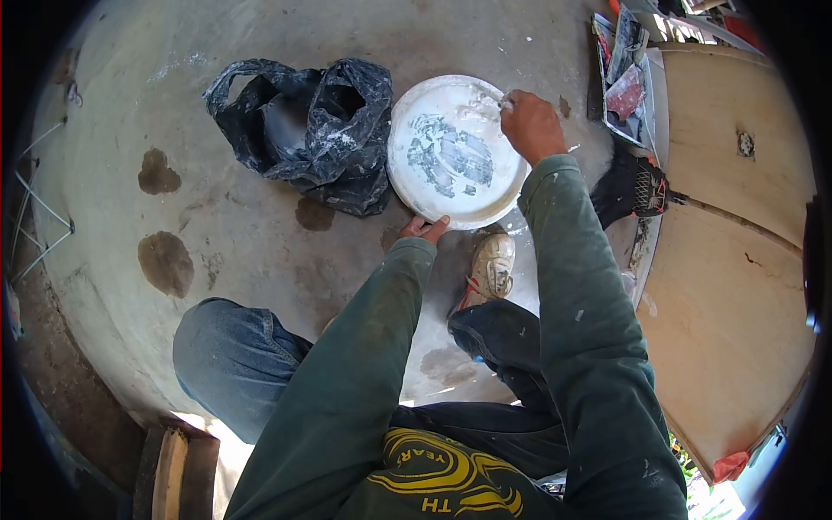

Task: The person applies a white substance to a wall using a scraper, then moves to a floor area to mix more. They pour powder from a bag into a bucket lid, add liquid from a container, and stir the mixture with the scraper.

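Note:
A round, shallow white tray (472, 201) sits on the concrete floor, with white residue and a grey patch at its centre. My left hand (425, 229) grips the near rim, its fingers closed round the edge. At the tray's right rim, my right hand (532, 126) is closed over something whitish that I cannot make out. Just left of the tray, touching or nearly touching it, stands an open black plastic bag (347, 139) dusted with white.
A broom (617, 186) with black bristles lies at the right. Behind it are a metal tray (646, 130) holding scraps and a large tan board (728, 286). My shoe (494, 267) is just below the white tray. Dark wet spots (165, 264) mark the floor.

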A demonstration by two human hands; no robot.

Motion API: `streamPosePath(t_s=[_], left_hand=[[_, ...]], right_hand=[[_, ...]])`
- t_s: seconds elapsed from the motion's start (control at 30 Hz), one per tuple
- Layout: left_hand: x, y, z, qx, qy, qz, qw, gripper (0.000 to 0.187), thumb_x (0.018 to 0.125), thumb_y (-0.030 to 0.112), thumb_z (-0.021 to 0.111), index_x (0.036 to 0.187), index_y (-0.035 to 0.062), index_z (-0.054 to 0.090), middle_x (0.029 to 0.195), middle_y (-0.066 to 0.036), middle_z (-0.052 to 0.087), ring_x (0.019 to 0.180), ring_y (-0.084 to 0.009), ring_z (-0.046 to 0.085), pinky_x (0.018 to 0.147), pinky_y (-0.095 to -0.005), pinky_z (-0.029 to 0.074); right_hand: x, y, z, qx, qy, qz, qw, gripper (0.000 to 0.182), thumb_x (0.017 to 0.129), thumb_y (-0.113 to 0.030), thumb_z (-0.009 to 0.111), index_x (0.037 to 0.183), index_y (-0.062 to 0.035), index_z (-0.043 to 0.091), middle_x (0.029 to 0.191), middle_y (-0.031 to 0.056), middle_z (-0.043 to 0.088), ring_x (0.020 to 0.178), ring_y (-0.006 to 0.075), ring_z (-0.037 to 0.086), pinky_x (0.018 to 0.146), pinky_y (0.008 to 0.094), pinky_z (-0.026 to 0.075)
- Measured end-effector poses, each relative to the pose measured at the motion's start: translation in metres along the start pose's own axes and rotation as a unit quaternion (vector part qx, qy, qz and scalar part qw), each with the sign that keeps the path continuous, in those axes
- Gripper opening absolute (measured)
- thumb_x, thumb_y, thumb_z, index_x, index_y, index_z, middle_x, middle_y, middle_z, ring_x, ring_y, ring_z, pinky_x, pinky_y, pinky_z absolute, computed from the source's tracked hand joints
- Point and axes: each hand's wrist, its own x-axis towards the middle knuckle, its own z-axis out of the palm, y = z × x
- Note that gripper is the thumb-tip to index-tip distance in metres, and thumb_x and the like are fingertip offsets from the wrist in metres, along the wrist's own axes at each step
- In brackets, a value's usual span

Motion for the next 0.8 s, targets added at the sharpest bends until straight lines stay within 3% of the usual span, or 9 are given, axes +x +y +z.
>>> streamPosePath(t_s=[0.17, 0.2, 0.37, 0.47, 0.57, 0.8], left_hand=[[-0.002, 0.004, -0.002, 0.006, 0.019, -0.038, 0.999, 0.062, 0.08, 0.015, 0.077, 0.131, -0.0079, 0.049, 0.121, -0.016, 0.062, 0.102, -0.0203, 0.062, 0.09, -0.0275, 0.048], [-0.003, 0.006, -0.002, 0.001, 0.013, -0.032, 0.999, 0.062, 0.08, 0.016, 0.078, 0.13, -0.0079, 0.049, 0.121, -0.016, 0.062, 0.101, -0.0203, 0.062, 0.089, -0.0276, 0.049], [0.001, 0.005, 0.001, -0.014, 0.008, -0.008, 1.0, 0.063, 0.08, 0.016, 0.078, 0.131, -0.0073, 0.049, 0.119, -0.017, 0.063, 0.1, -0.0202, 0.063, 0.087, -0.0277, 0.049], [-0.005, 0.008, -0.001, 0.01, 0.02, -0.021, 1.0, 0.062, 0.08, 0.016, 0.078, 0.131, -0.0064, 0.05, 0.118, -0.017, 0.063, 0.099, -0.0199, 0.063, 0.087, -0.0277, 0.049], [-0.006, 0.01, 0.003, 0.001, 0.016, -0.026, 1.0, 0.062, 0.081, 0.017, 0.077, 0.131, -0.0058, 0.049, 0.119, -0.017, 0.064, 0.1, -0.0193, 0.063, 0.088, -0.0273, 0.048], [0.004, -0.004, -0.001, -0.006, 0.008, -0.022, 1.0, 0.063, 0.08, 0.017, 0.078, 0.131, -0.0056, 0.05, 0.119, -0.016, 0.063, 0.102, -0.0187, 0.062, 0.089, -0.0262, 0.047]], right_hand=[[-0.015, 0.0, -0.013, 0.032, -0.021, -0.051, 0.998, 0.026, 0.083, -0.017, 0.059, 0.102, -0.0019, 0.068, 0.096, 0.0259, 0.066, 0.09, 0.0422, 0.064, 0.086, 0.0462, 0.049], [-0.015, 0.004, -0.019, 0.031, -0.023, -0.043, 0.998, 0.026, 0.081, -0.019, 0.061, 0.101, -0.0028, 0.069, 0.097, 0.0232, 0.067, 0.092, 0.0387, 0.065, 0.086, 0.0464, 0.05], [-0.031, 0.018, -0.007, -0.031, 0.006, -0.008, 0.999, 0.026, 0.081, -0.019, 0.062, 0.1, -0.0033, 0.069, 0.094, 0.0238, 0.067, 0.091, 0.0399, 0.065, 0.084, 0.0466, 0.05], [-0.038, 0.02, -0.018, 0.049, -0.002, -0.016, 0.999, 0.024, 0.081, -0.018, 0.062, 0.098, -0.0023, 0.068, 0.093, 0.0253, 0.066, 0.09, 0.0408, 0.065, 0.083, 0.0475, 0.05], [-0.045, 0.024, -0.007, 0.003, 0.013, -0.004, 1.0, 0.024, 0.08, -0.017, 0.063, 0.099, -0.002, 0.067, 0.091, 0.026, 0.066, 0.089, 0.0407, 0.064, 0.082, 0.0473, 0.05], [-0.059, 0.034, -0.002, 0.03, 0.001, 0.018, 0.999, 0.024, 0.08, -0.017, 0.063, 0.097, -0.0002, 0.065, 0.091, 0.0268, 0.066, 0.089, 0.043, 0.064, 0.083, 0.048, 0.05]])
